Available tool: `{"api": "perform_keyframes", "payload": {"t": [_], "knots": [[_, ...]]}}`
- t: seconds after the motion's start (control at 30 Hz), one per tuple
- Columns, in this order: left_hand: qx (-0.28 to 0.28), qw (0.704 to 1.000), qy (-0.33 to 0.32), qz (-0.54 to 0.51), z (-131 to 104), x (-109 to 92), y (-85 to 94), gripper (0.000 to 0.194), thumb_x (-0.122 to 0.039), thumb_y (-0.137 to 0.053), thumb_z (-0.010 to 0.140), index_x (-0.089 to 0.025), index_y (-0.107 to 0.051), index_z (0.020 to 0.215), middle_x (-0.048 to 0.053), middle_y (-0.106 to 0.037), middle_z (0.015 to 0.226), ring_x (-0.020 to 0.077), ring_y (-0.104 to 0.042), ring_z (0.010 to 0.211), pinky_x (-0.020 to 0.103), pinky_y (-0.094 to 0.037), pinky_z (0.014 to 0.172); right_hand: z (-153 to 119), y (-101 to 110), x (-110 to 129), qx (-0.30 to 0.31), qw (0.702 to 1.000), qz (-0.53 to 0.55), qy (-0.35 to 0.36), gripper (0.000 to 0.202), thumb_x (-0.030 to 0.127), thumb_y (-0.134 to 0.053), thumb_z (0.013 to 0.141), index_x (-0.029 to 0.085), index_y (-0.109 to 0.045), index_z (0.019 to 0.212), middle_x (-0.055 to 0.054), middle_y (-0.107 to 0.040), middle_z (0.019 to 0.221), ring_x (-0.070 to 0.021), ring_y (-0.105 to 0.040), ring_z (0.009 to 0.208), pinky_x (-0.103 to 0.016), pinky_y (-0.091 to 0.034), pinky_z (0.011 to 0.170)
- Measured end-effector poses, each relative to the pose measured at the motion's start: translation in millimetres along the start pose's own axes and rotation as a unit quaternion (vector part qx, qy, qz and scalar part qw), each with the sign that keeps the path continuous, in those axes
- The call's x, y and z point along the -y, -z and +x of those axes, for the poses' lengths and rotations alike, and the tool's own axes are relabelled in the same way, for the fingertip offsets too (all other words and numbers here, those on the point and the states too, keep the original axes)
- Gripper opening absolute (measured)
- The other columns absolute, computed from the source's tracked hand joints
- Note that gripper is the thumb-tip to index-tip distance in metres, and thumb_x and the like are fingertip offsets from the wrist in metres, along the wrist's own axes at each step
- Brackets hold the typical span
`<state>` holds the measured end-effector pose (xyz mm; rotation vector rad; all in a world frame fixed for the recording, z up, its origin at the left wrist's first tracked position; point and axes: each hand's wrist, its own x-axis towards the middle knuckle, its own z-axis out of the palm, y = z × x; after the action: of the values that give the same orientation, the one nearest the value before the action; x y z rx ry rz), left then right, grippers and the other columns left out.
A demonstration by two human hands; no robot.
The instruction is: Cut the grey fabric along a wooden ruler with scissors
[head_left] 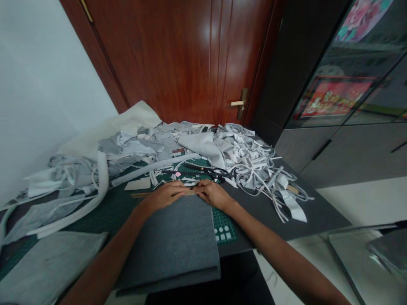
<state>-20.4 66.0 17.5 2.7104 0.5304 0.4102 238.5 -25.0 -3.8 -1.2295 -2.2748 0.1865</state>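
Note:
A folded dark grey felt-like cloth point(178, 237) lies before me and hangs over the table's front edge. Along its far edge runs a thin wooden strip point(140, 195), partly covered by my hands. My left hand point(167, 195) presses closed fingers on the strip and the cloth edge. Close to it on the right, my right hand point(214, 194) has its fingers pinched together at the same edge. A small dark thing shows at those fingertips, too small to name. Just beyond the hands lie black-handled scissors point(211, 170) on a green cutting mat point(224, 220).
Heaped grey and white cloth scraps point(159, 140) cover the back of the table point(251, 212), with tangled strips point(257, 169) at right. Long pale rolled strips point(103, 178) and a grey cloth piece point(57, 262) lie at left. A wooden door point(178, 55) stands behind.

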Motion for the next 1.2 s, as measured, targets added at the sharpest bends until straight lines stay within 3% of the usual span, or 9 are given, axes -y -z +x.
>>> {"api": "perform_keyframes", "payload": {"t": [0.2,0.43,0.77,1.0,1.1,1.2], "knots": [[-0.034,0.999,0.023,0.004,-9,-1,3.3,0.032,-0.034,-0.052,0.109,-0.024,-0.08,0.121,0.008,-0.077,0.12,0.0218,-0.07,0.112,0.034,-0.051,0.101,-4,2,5,0.0,0.999,-0.004,-0.048,0.027,0.018,-0.062,0.105,0.024,-0.077,0.127,-0.008,-0.072,0.116,-0.021,-0.07,0.106,-0.028,-0.056,0.087],[-0.031,0.999,0.014,-0.024,-6,-17,7.5,0.029,-0.027,-0.054,0.108,-0.022,-0.081,0.112,0.006,-0.074,0.101,0.0183,-0.069,0.096,0.028,-0.049,0.086,-5,4,6,-0.006,0.999,-0.052,0.0,0.025,0.019,-0.061,0.106,0.021,-0.079,0.123,-0.009,-0.072,0.107,-0.0222,-0.069,0.098,-0.032,-0.055,0.086],[-0.032,0.999,0.01,-0.028,-6,-13,3.8,0.031,-0.029,-0.051,0.109,-0.021,-0.081,0.105,0.006,-0.068,0.097,0.0186,-0.064,0.092,0.029,-0.046,0.082,-5,2,1,-0.006,0.999,-0.037,-0.011,0.026,0.016,-0.062,0.105,0.023,-0.079,0.122,-0.01,-0.073,0.11,-0.0234,-0.067,0.1,-0.035,-0.052,0.09],[-0.027,0.999,0.01,-0.014,-8,-15,4.3,0.031,-0.027,-0.052,0.109,-0.021,-0.081,0.102,0.003,-0.06,0.087,0.017,-0.056,0.081,0.027,-0.039,0.074,-7,4,4,-0.011,1.0,0.004,-0.007,0.026,0.022,-0.055,0.109,0.021,-0.078,0.123,-0.01,-0.071,0.107,-0.0227,-0.066,0.099,-0.034,-0.053,0.091],[-0.034,0.999,0.012,-0.022,-6,-13,3.0,0.03,-0.027,-0.053,0.108,-0.019,-0.08,0.098,0.003,-0.059,0.085,0.0168,-0.056,0.081,0.027,-0.037,0.072,-6,12,-6,-0.052,0.998,-0.001,-0.023,0.029,0.024,-0.051,0.111,0.019,-0.078,0.121,-0.01,-0.068,0.105,-0.024,-0.064,0.102,-0.037,-0.051,0.096],[-0.032,0.999,0.005,-0.031,-6,-13,3.0,0.032,-0.028,-0.053,0.108,-0.018,-0.078,0.09,0.003,-0.057,0.082,0.0164,-0.055,0.08,0.027,-0.035,0.071,0,23,-29,-0.079,0.992,-0.042,-0.094,0.025,0.014,-0.057,0.104,0.016,-0.077,0.118,-0.012,-0.066,0.109,-0.0258,-0.063,0.108,-0.039,-0.05,0.103]]}}
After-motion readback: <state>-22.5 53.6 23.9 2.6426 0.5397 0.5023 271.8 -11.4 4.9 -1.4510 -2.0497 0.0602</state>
